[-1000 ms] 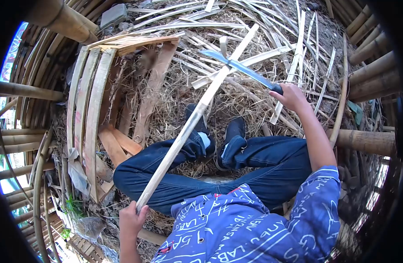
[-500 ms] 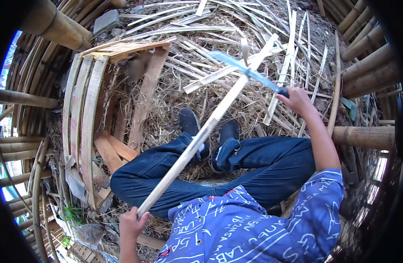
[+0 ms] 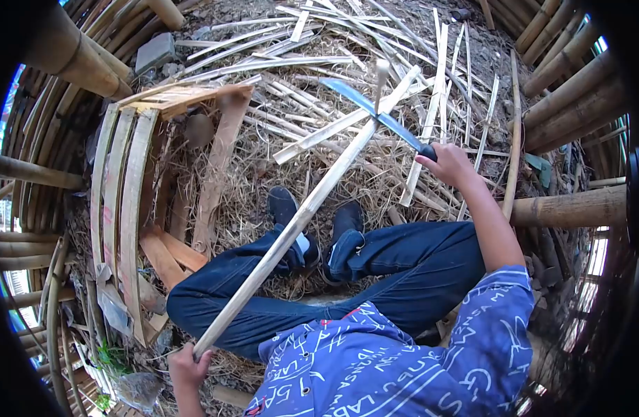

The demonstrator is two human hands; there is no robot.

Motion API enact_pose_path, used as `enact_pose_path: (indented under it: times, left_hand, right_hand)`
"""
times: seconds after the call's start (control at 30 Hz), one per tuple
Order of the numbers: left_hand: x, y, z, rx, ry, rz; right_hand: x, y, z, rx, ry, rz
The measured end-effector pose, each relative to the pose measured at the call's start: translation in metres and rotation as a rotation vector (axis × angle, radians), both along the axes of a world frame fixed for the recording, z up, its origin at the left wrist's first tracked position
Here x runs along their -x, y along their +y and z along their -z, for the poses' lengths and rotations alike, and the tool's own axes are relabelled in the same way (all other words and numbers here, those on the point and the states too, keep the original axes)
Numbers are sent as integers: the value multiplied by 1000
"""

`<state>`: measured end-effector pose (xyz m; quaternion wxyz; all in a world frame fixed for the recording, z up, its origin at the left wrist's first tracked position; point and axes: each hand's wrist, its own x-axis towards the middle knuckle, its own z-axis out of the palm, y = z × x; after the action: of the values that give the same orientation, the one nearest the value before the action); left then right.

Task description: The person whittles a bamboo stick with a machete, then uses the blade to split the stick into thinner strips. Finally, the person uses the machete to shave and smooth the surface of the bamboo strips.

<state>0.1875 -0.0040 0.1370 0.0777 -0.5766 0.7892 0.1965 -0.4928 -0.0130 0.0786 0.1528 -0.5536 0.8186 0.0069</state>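
My left hand (image 3: 189, 368) is wrapped round the lower end of a long pale bamboo strip (image 3: 285, 243), which slants up and right over my legs. My right hand (image 3: 450, 165) grips the dark handle of a long blade (image 3: 396, 128). The blade lies across the upper part of the strip. A thin peeled piece (image 3: 380, 80) stands up just beyond the blade where it meets the strip. Another flat strip (image 3: 319, 139) lies on the ground beyond, near the blade.
A slatted wooden crate (image 3: 135, 201) stands at the left. Loose bamboo strips (image 3: 285, 61) and shavings cover the ground ahead. Thick bamboo poles (image 3: 569, 207) are at the right, and more line the left. A grey block (image 3: 155, 53) lies at the upper left.
The whole view has shifted, with things appearing slightly further left. The thin peeled piece beyond the blade now stands more upright. Both hands keep their holds.
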Motion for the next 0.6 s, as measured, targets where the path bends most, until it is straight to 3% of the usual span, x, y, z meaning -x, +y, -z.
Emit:
enact_pose_path:
  times: [0.27, 0.33, 0.43, 0.6]
  left_hand:
    - [15, -4, -1, 93, 23, 93]
    - [23, -10, 3, 81, 40, 114]
    - [21, -12, 16, 90, 59, 185]
    - [-15, -1, 20, 93, 6, 126]
  right_hand:
    - [-13, -4, -11, 188, -52, -61]
    - [-34, -7, -11, 72, -1, -129]
    - [-71, -8, -11, 97, -52, -321]
    - [-82, -7, -8, -37, -16, -288]
